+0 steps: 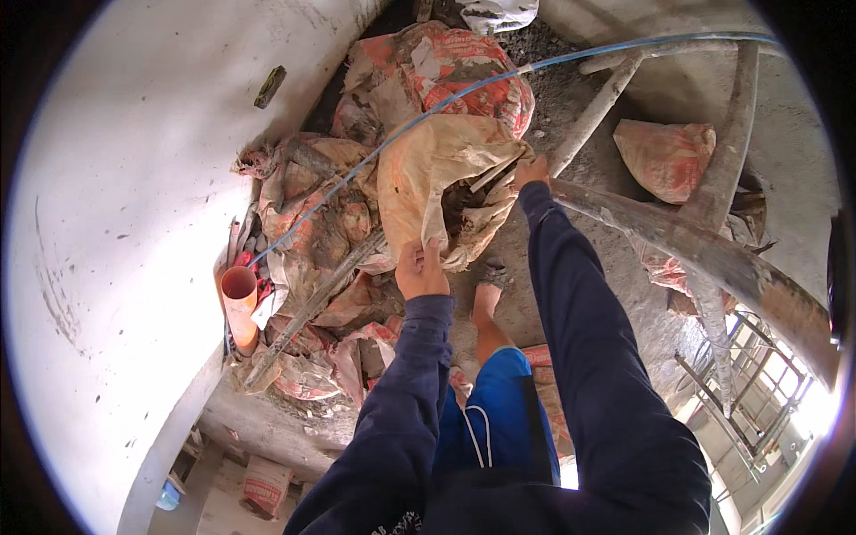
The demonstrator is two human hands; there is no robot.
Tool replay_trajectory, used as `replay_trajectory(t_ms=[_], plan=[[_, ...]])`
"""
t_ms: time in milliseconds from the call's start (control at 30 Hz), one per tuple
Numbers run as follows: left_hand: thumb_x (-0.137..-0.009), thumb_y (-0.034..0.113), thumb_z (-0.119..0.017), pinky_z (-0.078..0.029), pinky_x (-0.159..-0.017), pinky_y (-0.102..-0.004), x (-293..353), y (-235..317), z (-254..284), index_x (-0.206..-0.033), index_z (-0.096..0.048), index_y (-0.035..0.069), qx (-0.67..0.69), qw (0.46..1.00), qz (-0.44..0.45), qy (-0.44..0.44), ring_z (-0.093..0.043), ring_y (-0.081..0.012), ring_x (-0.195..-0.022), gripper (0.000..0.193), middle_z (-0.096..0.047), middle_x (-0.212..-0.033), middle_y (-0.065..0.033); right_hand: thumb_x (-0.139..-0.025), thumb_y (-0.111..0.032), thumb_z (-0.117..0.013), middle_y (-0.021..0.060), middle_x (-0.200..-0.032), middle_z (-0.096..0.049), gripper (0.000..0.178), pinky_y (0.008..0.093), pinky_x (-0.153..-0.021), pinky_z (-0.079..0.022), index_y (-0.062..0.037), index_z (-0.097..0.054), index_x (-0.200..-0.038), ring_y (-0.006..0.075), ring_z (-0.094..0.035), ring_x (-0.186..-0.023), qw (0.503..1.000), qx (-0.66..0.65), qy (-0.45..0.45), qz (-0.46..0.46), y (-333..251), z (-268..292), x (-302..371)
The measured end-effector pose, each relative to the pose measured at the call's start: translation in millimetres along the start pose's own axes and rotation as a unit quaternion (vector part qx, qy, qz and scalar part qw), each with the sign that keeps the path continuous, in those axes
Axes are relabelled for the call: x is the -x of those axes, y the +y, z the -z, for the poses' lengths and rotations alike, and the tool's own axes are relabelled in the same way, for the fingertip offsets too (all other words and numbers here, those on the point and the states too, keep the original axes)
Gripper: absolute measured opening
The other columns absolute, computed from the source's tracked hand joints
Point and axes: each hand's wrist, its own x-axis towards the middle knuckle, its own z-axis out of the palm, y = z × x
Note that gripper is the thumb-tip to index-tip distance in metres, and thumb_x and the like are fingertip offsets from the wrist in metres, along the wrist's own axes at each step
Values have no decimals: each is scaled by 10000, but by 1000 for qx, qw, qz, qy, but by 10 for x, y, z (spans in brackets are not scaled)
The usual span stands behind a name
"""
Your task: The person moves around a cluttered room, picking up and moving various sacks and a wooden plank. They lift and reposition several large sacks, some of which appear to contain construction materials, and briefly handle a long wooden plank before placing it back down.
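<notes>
A dirty tan woven sack (410,169) hangs between my two hands, its mouth gaping toward me. My left hand (422,270) pinches the near left part of the rim, fingers closed on the cloth. At the far right of the opening, my right hand (532,171) is closed on the rim too. Some pale debris shows inside the dark mouth, too shaded to name. Just beyond lies a red and tan sack (473,76), crumpled and dusty.
A blue hose (464,92) runs across behind the sack. Wooden poles (704,245) slant at the right, near another filled sack (664,159). At the left stand an orange pipe (239,308) and a white wall (116,205). Torn sacks (312,218) and a long stick (312,308) lie beside my left arm.
</notes>
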Motion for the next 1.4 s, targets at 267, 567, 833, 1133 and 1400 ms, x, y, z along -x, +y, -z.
replay_trajectory(t_ms=[267, 567, 833, 1133, 1400], plan=[[-776, 85, -475, -419, -611, -261, -233, -180, 11, -836, -500, -5, 350, 914, 202, -20, -504, -142, -694, 111, -517, -793, -61, -715, -179, -496, 135, -760, -558, 263, 343, -639, -439, -1, -535, -906, 271, -539, -709, 998, -34, -36, 28, 547, -314, -640], [-671, 59, -488, -406, -709, -312, -561, -703, 499, -820, -479, 4, 217, 972, 93, -11, -495, -210, -770, 159, -497, -816, -92, -720, -134, -473, 113, -635, -526, 109, 354, -560, -399, -37, -524, -714, 253, -525, -654, 955, 188, 55, 223, 190, -206, -271], [-557, 83, -541, -426, -735, -374, -920, -882, 2306, -794, -436, 18, 411, 887, 207, 36, -494, -252, -822, 267, -476, -874, -117, -719, -117, -449, 117, -898, -503, 136, 382, -762, -348, -39, -486, -824, 274, -468, -866, 920, -59, -38, 387, -648, 500, 1683], [-621, 148, -497, -440, -695, -432, -897, -358, 1747, -891, -463, 47, 397, 884, 229, 88, -516, -262, -798, 290, -498, -898, -87, -690, -271, -546, 197, -782, -566, 353, 358, -667, -418, 0, -540, -916, 312, -544, -766, 950, -255, -57, 174, -1101, 173, 1565], [-684, 193, -507, -405, -711, -330, -343, -59, 1110, -891, -514, -20, 53, 998, -26, -5, -513, -186, -775, 297, -538, -868, -74, -743, -298, -497, 191, -833, -553, 294, 398, -617, -428, -42, -556, -876, 343, -521, -755, 964, -80, -116, 224, -300, 987, 1287]])
